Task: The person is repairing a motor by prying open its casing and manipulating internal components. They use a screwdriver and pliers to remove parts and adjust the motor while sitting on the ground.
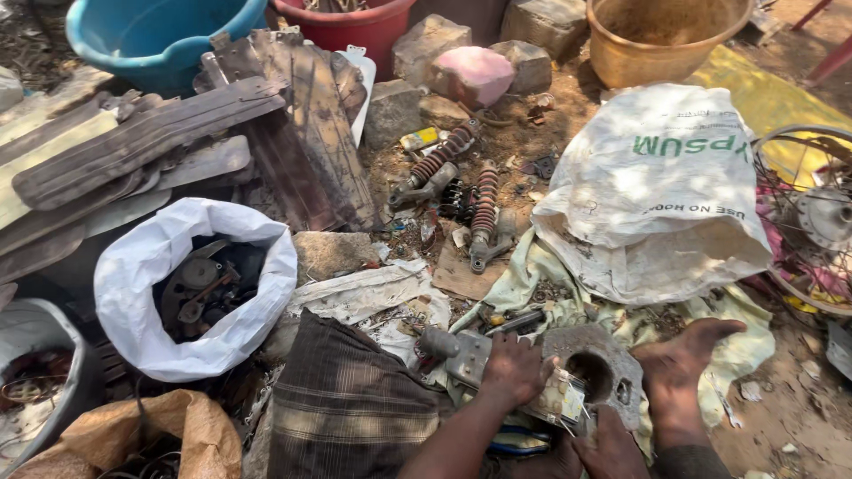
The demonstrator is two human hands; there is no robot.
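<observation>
Gripping a grey cast-metal engine casing with a round bore (596, 368), the left hand (512, 371) is clenching over its near edge, while the right hand (682, 357) is lying flat and released against its far side. The casing is resting on a yellowish stained cloth (532, 266) in front of the person. Judging risk: one-handed clamping is leaving the casing free to tip, pinching fingers or rolling onto the small clear plastic jar (563, 396) touching it.
</observation>
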